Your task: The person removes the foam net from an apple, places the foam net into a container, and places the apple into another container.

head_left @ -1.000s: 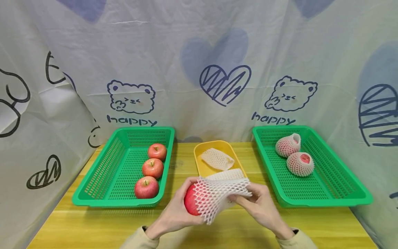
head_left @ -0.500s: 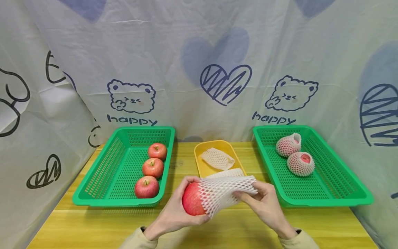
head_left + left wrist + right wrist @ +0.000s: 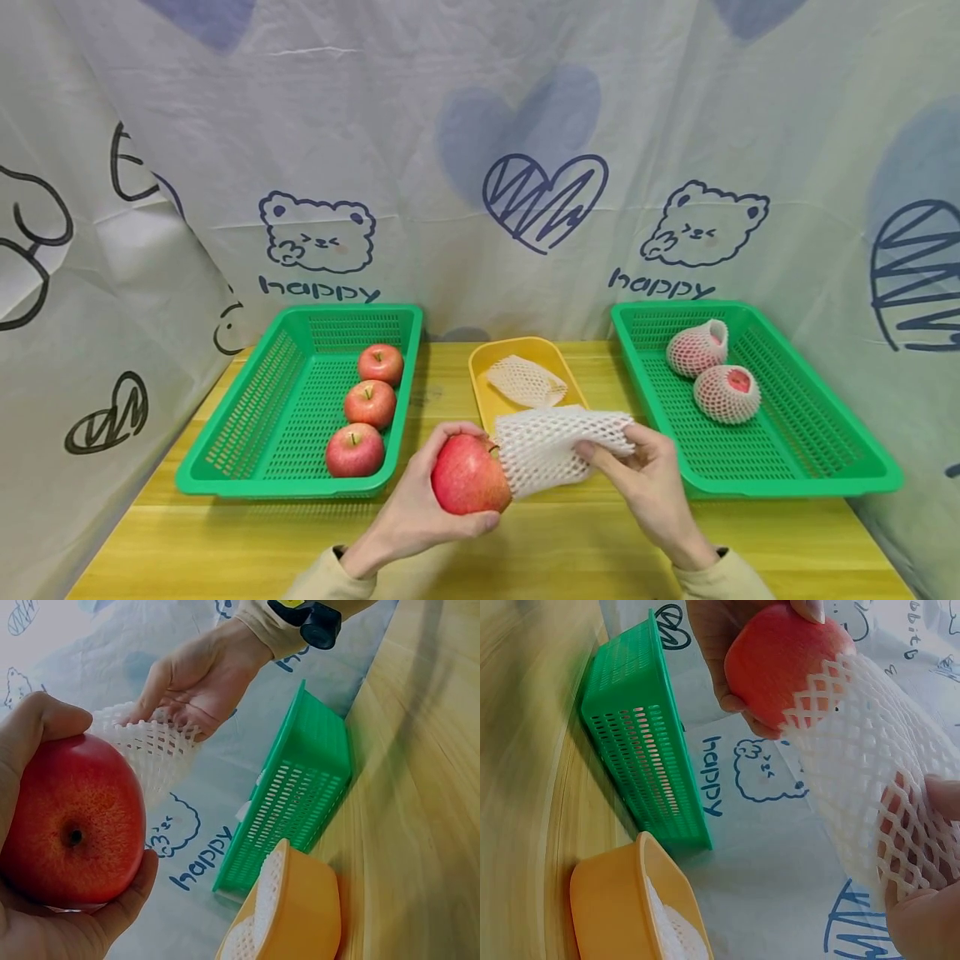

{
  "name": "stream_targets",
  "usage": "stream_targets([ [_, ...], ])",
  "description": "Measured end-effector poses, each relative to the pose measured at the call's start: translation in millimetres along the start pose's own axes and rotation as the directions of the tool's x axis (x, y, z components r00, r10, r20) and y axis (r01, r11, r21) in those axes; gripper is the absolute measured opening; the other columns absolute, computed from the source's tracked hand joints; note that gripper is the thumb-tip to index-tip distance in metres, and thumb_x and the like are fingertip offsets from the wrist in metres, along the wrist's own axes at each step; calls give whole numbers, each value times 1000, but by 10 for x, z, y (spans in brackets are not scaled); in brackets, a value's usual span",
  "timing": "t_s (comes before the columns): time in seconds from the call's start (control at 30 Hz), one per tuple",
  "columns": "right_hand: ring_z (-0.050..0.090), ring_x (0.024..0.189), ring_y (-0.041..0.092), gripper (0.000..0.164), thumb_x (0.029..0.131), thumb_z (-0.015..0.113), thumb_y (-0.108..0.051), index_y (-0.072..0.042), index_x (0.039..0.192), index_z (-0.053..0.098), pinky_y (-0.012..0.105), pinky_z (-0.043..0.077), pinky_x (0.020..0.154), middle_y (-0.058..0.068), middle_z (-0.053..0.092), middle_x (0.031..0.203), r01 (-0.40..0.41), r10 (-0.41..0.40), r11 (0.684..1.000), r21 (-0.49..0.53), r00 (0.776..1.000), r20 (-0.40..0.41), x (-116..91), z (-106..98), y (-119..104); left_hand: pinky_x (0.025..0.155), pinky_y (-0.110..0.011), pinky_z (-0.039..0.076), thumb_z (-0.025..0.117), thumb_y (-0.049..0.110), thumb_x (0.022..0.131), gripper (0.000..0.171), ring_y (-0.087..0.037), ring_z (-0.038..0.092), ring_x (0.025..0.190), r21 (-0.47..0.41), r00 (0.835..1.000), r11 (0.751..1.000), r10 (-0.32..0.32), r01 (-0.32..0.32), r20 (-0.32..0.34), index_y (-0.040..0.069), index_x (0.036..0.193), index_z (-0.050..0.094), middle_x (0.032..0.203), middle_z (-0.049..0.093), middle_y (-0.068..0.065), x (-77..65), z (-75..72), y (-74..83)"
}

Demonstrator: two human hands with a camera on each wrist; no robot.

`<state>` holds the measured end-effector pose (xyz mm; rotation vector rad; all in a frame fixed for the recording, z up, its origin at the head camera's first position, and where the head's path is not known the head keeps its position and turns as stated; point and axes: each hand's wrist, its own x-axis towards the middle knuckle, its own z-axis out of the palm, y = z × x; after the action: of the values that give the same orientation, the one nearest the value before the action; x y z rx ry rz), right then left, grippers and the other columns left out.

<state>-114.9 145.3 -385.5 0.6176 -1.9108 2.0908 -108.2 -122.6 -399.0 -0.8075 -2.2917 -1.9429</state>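
My left hand (image 3: pixel 420 508) grips a red apple (image 3: pixel 468 475) from its left side, the thumb in front and the fingers behind. In the left wrist view the apple (image 3: pixel 79 817) shows one end with a dark hollow. A white foam net sleeve (image 3: pixel 551 450) is pinched at its right end between the thumb and fingers of my right hand (image 3: pixel 648 483). The sleeve's left end lies against the apple's right side, with the stem bared. From the right wrist view, the net's open edge (image 3: pixel 817 701) overlaps a little of the apple (image 3: pixel 780 664).
A green basket (image 3: pixel 247 400) at left holds 3 bare apples (image 3: pixel 369 404). Another green basket (image 3: pixel 810 417) at right holds two net-covered apples (image 3: pixel 726 394). Between them a yellow tray (image 3: pixel 480 367) with foam nets (image 3: pixel 525 381) stands on the wooden table (image 3: pixel 225 542).
The foam net has slid rightward off most of the apple, pulled by my right hand, baring the apple's stem and side. My left hand with the apple has shifted slightly left.
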Motion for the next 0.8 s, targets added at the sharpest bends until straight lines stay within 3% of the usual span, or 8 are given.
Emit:
stream_targets([
  [0.23,72,100,8,15,88,67,12,11,103,68,22,60,81,-3,75,107,-76,78,997,19,993,-91,115,9,32,88,-29,59,86,12,71,68,-10,63,107,10,999,1000,3,-3,-36,16,128,51,127,59,-13,-1,-37,6],
  [0.37,73,99,8,14,91,68,6,2,104,70,24,61,82,-4,75,107,-156,160,987,44,980,-117,172,6,74,87,-30,59,86,11,71,67,-11,63,108,-7,999,1000,-5,5,-49,15,128,51,128,58,-13,-13,-43,1],
  [0.47,73,96,7,4,91,69,2,1,94,67,24,61,81,-5,75,104,-195,201,979,56,971,-130,222,-2,119,87,-30,59,86,11,71,67,-12,64,108,-17,999,1000,-10,9,-53,15,128,50,127,58,-13,-20,-47,-2],
  [0.8,68,87,0,9,91,70,0,5,89,63,18,58,73,-10,74,94,-218,211,975,-35,968,-136,366,-36,384,89,-29,58,87,11,71,67,-12,63,109,-17,998,1000,-15,14,-57,14,126,50,127,59,-12,-37,-52,-19],
])
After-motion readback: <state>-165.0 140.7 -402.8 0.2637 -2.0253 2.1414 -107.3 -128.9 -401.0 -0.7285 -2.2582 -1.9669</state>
